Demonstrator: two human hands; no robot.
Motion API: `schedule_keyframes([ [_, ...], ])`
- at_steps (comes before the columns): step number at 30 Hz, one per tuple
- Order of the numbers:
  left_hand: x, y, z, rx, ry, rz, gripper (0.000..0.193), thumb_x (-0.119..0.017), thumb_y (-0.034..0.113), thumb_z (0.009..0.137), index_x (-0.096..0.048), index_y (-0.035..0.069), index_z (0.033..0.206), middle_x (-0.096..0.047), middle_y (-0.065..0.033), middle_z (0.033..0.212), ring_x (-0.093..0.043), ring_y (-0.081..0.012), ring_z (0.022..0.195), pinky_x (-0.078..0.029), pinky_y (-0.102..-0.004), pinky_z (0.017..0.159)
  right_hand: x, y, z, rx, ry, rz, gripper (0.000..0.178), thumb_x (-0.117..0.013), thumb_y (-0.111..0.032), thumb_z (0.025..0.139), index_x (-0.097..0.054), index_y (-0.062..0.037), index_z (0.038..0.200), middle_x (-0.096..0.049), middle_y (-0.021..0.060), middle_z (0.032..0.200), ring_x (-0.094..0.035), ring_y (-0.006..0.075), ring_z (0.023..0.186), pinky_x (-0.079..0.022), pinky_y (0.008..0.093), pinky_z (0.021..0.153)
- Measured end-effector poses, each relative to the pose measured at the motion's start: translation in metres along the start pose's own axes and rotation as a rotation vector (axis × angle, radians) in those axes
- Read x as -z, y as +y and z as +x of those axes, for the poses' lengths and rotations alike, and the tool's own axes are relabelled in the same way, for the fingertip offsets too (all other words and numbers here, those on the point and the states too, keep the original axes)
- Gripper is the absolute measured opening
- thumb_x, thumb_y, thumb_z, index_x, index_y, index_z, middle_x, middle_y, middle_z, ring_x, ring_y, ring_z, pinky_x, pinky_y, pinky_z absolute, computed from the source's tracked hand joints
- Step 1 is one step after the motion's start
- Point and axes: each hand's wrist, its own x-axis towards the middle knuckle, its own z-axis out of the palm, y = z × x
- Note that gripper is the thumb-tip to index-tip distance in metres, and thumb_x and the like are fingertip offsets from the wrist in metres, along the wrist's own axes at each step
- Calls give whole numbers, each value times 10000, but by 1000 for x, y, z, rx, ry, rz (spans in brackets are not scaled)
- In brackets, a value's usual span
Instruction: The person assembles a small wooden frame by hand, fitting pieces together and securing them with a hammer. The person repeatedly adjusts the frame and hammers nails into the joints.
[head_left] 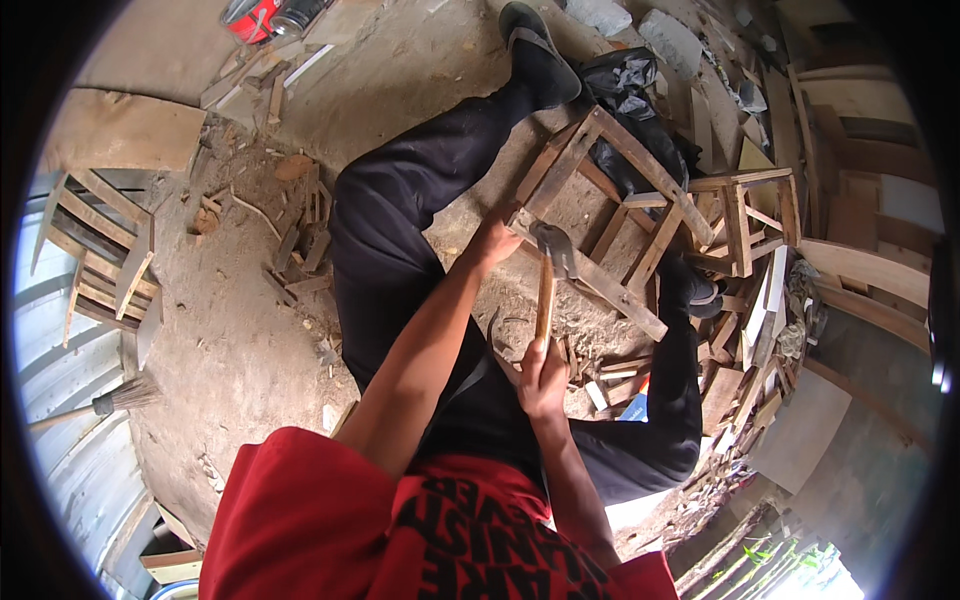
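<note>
My right hand [544, 382] is wrapped round the wooden handle of a hammer [546, 300], low on its length. The hammer's dark metal head lies over the near bar of a wooden frame [610, 287], close to its left corner; I cannot tell whether it touches the wood. That same corner is gripped by my left hand [494, 240], its fingers partly hidden behind the wood. The frame is made of nailed wooden bars and stands tilted between my spread legs. To its right is another small wooden frame [740, 215].
Wood offcuts [720, 395] are heaped along the right, near my bent leg. A black plastic bag [625, 75] lies behind the frame. Slatted wooden pieces [100, 250] and a broom [122, 396] are at the left. A red can [248, 20] stands at the far left.
</note>
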Motion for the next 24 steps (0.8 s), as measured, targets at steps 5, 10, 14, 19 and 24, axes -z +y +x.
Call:
schedule_keyframes([
  [5, -5, -24, 8, -125, 66, 202, 313, -673, 57, 827, -634, 37, 1137, -678, -194, 1103, -642, -335, 1064, -510, -402, 886, 0, -14, -8, 233, 63, 282, 495, -371, -494, 1040, -433, -47, 836, -378, -44, 573, -355, 48, 459, -279, 221, 418],
  [10, -6, -16, 6, -174, 55, 78, 306, -676, 30, 809, -641, 36, 1113, -675, -195, 1100, -643, -340, 1041, -510, -387, 887, -14, 0, 2, 67, 42, 114, 489, -383, -443, 1046, -504, -14, 844, -465, 43, 565, -477, 147, 485, -370, 322, 454],
  [14, -4, -12, 2, -241, 101, 129, 307, -681, 34, 799, -642, 34, 1104, -672, -200, 1081, -643, -346, 1021, -512, -386, 875, 0, -27, -11, 178, 77, 273, 404, -383, -348, 1067, -488, -27, 846, -418, -22, 585, -396, 79, 486, -295, 245, 430],
  [19, -6, -7, 4, -165, 70, 145, 251, -699, 102, 810, -662, 29, 1047, -691, -183, 1013, -664, -339, 954, -522, -398, 821, -2, -32, -5, 666, 247, 465, 491, -418, -493, 1017, -448, -52, 804, -417, 49, 603, -382, 130, 476, -281, 251, 441],
  [24, -6, -30, 20, -20, 47, -109, 261, -737, 127, 800, -670, 29, 1033, -697, -158, 965, -667, -286, 922, -523, -385, 797, 4, -17, 0, 17, -63, -116, 449, -410, -344, 1046, -600, 55, 968, -549, 197, 556, -603, 360, 490, -435, 431, 483],
])
